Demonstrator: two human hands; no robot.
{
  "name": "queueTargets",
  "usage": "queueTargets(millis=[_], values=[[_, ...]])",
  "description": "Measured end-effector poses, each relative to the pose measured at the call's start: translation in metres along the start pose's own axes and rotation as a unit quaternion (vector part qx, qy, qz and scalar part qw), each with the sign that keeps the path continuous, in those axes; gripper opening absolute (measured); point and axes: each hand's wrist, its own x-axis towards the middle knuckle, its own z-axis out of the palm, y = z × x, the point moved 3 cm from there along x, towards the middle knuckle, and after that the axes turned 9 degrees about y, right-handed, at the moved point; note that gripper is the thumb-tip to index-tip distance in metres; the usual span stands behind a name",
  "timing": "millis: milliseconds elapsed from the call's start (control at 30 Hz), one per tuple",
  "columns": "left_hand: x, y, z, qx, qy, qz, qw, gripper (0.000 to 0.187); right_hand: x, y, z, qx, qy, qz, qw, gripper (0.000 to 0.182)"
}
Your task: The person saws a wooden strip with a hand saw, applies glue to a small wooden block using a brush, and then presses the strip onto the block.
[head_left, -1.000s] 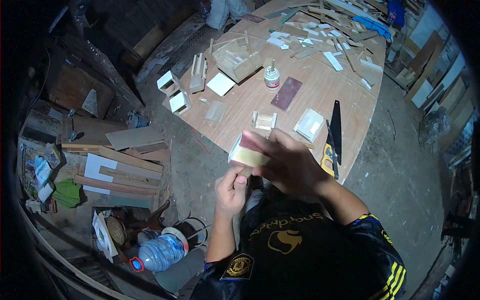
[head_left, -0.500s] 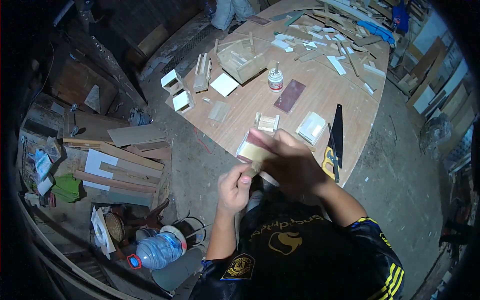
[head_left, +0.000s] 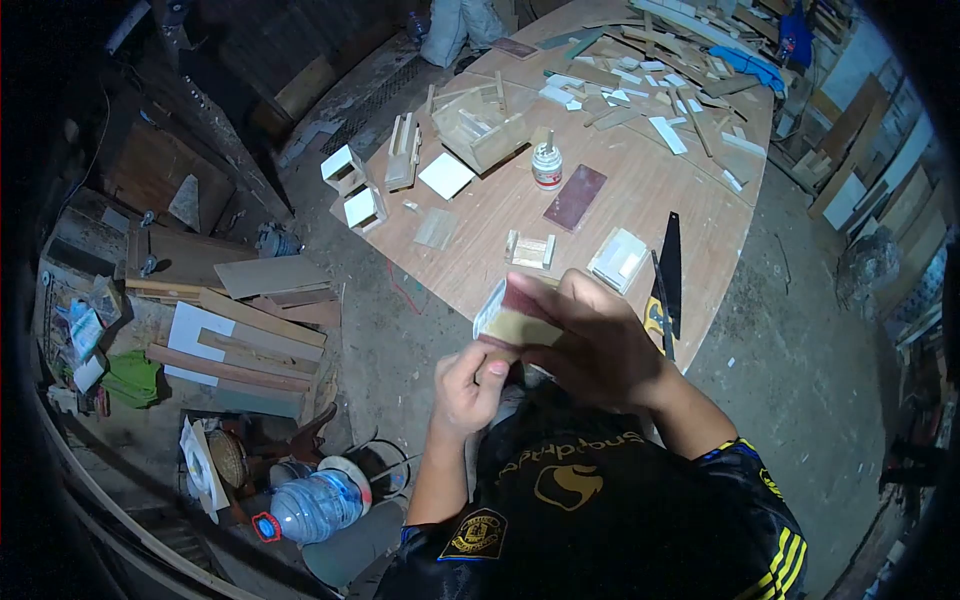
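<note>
In my right hand (head_left: 605,335) is a curved piece of sandpaper (head_left: 525,328), reddish on its rough face and pale yellow on the other. My left hand (head_left: 470,385) is closed, thumb over fingers, at the sandpaper's lower edge. A small wooden piece (head_left: 507,354) sits in that grip, mostly covered by fingers and sandpaper. Both hands are over the table's near edge, close to my body. Just beyond them stand a small open wooden frame (head_left: 530,250) and a white-topped block (head_left: 620,258).
On the table (head_left: 480,235) are a handsaw (head_left: 670,270), a glue jar with a brush (head_left: 547,168), a dark red sheet (head_left: 575,197) and a wooden box (head_left: 483,130). Offcuts (head_left: 640,85) cover its far end. Boards (head_left: 240,340) and a water bottle (head_left: 315,500) stand at left.
The sandpaper and my right hand have shifted slightly down over my left fingers, so the wooden piece shows less. My view has moved a little; the items on the table stay put.
</note>
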Motion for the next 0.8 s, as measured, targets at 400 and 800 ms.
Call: queueTargets(millis=[400, 800], values=[[-0.003, 0.002, 0.012, -0.037, 0.021, -0.002, 0.999, 0.037, -0.001, -0.001, -0.001, -0.016, 0.014, -0.027, 0.999, 0.069], [-0.003, -0.014, 0.015, -0.071, 0.023, -0.028, 0.997, 0.036, -0.004, 0.005, 0.003, -0.026, 0.036, -0.014, 0.999, 0.062]])
